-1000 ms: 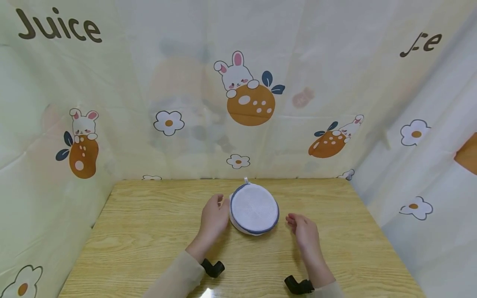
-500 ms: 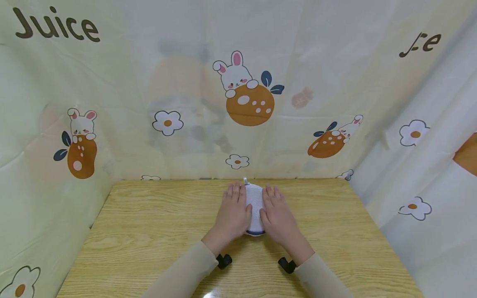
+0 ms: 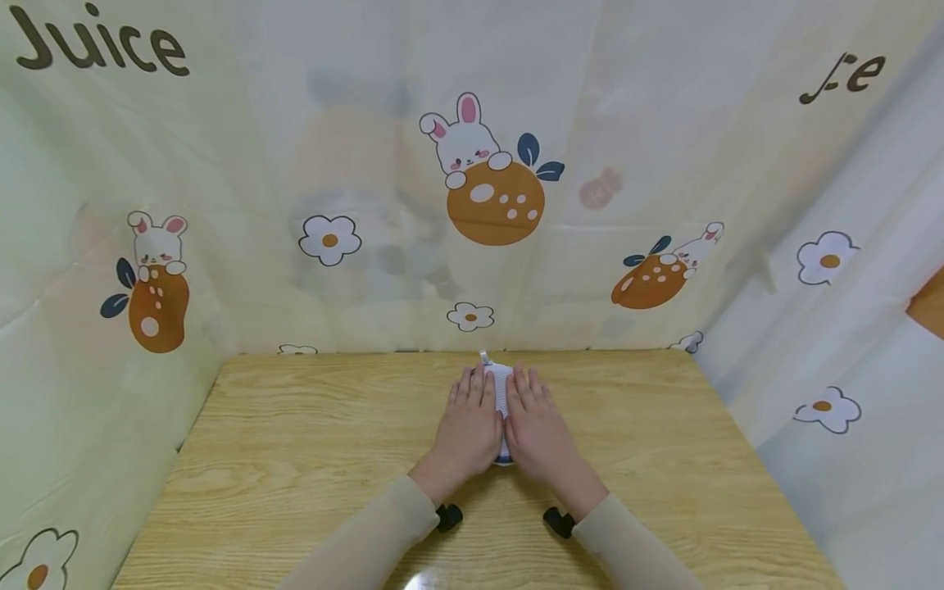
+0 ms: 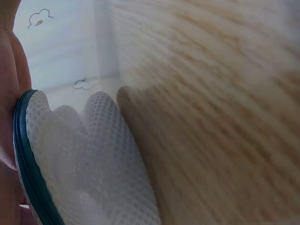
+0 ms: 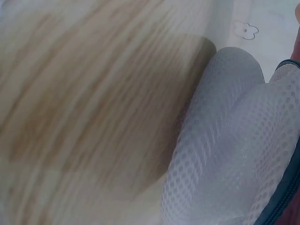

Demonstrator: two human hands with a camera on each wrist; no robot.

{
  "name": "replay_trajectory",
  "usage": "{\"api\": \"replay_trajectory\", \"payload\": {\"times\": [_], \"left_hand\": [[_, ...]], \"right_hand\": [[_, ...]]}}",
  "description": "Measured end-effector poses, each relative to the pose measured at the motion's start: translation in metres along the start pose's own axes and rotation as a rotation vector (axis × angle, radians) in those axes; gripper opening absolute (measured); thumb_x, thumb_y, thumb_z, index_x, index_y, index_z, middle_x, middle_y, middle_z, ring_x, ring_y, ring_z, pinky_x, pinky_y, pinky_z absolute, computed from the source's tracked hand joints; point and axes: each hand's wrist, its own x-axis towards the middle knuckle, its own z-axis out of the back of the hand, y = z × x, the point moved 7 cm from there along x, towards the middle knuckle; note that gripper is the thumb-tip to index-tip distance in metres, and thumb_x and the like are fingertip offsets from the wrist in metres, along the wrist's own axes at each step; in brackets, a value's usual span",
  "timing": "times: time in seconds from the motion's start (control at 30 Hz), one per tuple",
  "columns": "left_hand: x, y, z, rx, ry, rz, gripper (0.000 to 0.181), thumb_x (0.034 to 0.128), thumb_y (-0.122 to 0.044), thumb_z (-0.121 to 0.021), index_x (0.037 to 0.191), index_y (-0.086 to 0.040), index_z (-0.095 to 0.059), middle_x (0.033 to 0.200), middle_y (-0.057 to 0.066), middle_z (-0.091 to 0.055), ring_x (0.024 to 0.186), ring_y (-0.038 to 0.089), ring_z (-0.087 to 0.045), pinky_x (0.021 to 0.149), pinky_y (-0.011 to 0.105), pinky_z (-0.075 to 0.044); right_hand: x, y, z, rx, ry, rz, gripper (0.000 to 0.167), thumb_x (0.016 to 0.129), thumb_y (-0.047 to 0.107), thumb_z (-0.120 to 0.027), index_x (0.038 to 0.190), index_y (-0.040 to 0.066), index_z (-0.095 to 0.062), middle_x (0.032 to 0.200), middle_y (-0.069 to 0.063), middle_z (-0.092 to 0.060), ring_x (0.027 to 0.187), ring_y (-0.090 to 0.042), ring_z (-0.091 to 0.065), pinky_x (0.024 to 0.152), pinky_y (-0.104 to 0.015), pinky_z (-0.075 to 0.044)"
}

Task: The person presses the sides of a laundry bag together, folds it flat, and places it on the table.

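A round white mesh laundry bag (image 3: 501,392) with a dark blue zip rim sits on the table, mostly covered by both hands. My left hand (image 3: 469,422) lies flat over its left half, fingers straight and pointing away. Over the right half, my right hand (image 3: 542,426) lies the same way, the two thumbs nearly meeting. In the left wrist view the mesh side (image 4: 108,159) bulges and creases below the zip (image 4: 30,168). The right wrist view has the same folded mesh wall (image 5: 220,140) standing on the wood.
The wood-grain table (image 3: 310,434) extends around the bag on every side. A printed curtain (image 3: 369,164) closes off the back and both sides. A black wrist-camera mount (image 3: 448,518) hangs under the left wrist, another mount (image 3: 558,522) under the right.
Both hands have come from beside the bag onto its top, then slid closer together at its middle. The bag has stayed in about the same place.
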Motion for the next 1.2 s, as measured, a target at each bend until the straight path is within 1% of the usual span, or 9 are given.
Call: {"api": "replay_trajectory", "payload": {"times": [0.3, 0.37, 0.57, 0.67, 0.83, 1.0, 1.2], "left_hand": [[0.001, 0.003, -0.011, -0.014, 0.031, 0.012, 0.065, 0.1155, -0.035, -0.037, 0.167, 0.003, -0.028, 0.179, 0.022, -0.018, 0.168, 0.041, -0.015, 0.135, 0.057, -0.023], [0.002, 0.004, -0.012, -0.012, 0.031, 0.013, 0.065, 0.1155, -0.035, -0.037, 0.167, 0.003, -0.028, 0.179, 0.023, -0.018, 0.168, 0.042, -0.017, 0.135, 0.057, -0.024], [0.003, 0.005, -0.019, 0.008, 0.041, 0.010, 0.065, 0.1158, -0.034, -0.036, 0.167, 0.004, -0.028, 0.179, 0.023, -0.018, 0.167, 0.043, -0.019, 0.135, 0.057, -0.024], [0.004, 0.006, -0.022, 0.008, 0.052, 0.009, 0.065, 0.1160, -0.034, -0.036, 0.167, 0.004, -0.027, 0.179, 0.024, -0.017, 0.167, 0.043, -0.019, 0.135, 0.057, -0.024], [0.004, 0.007, -0.025, 0.020, 0.065, 0.012, 0.065, 0.1164, -0.034, -0.035, 0.167, 0.005, -0.026, 0.179, 0.024, -0.016, 0.167, 0.043, -0.018, 0.135, 0.057, -0.023], [0.004, 0.007, -0.028, 0.040, 0.095, 0.019, 0.065, 0.1167, -0.035, -0.036, 0.168, 0.004, -0.025, 0.179, 0.024, -0.015, 0.168, 0.042, -0.017, 0.135, 0.056, -0.024], [0.004, 0.008, -0.030, 0.059, 0.116, 0.029, 0.066, 0.1163, -0.036, -0.037, 0.168, 0.004, -0.026, 0.179, 0.023, -0.016, 0.168, 0.042, -0.017, 0.135, 0.056, -0.025]], "right_hand": [[0.000, 0.000, -0.011, 0.012, 0.050, -0.029, 0.061, 0.116, 0.028, -0.040, 0.165, -0.007, -0.030, 0.178, -0.025, -0.019, 0.166, -0.048, -0.013, 0.133, -0.065, -0.023], [0.000, 0.000, -0.012, 0.014, 0.051, -0.030, 0.061, 0.116, 0.028, -0.040, 0.165, -0.007, -0.030, 0.178, -0.025, -0.018, 0.166, -0.048, -0.013, 0.133, -0.065, -0.022], [0.001, 0.001, -0.016, -0.012, 0.057, -0.019, 0.061, 0.116, 0.027, -0.041, 0.164, -0.008, -0.031, 0.177, -0.027, -0.020, 0.165, -0.051, -0.018, 0.132, -0.066, -0.025], [0.001, 0.002, -0.017, -0.005, 0.069, -0.018, 0.061, 0.116, 0.027, -0.042, 0.164, -0.009, -0.032, 0.177, -0.028, -0.021, 0.165, -0.051, -0.018, 0.131, -0.067, -0.025], [0.001, 0.001, -0.022, 0.003, 0.094, -0.022, 0.061, 0.116, 0.028, -0.040, 0.165, -0.008, -0.030, 0.177, -0.028, -0.019, 0.165, -0.052, -0.016, 0.131, -0.067, -0.024], [0.002, -0.001, -0.028, 0.004, 0.103, -0.020, 0.061, 0.116, 0.028, -0.038, 0.165, -0.008, -0.029, 0.178, -0.027, -0.017, 0.165, -0.052, -0.016, 0.131, -0.068, -0.025], [0.004, -0.003, -0.031, 0.030, 0.130, -0.042, 0.061, 0.117, 0.028, -0.037, 0.166, -0.006, -0.028, 0.179, -0.025, -0.015, 0.166, -0.050, -0.014, 0.132, -0.067, -0.023]]}}
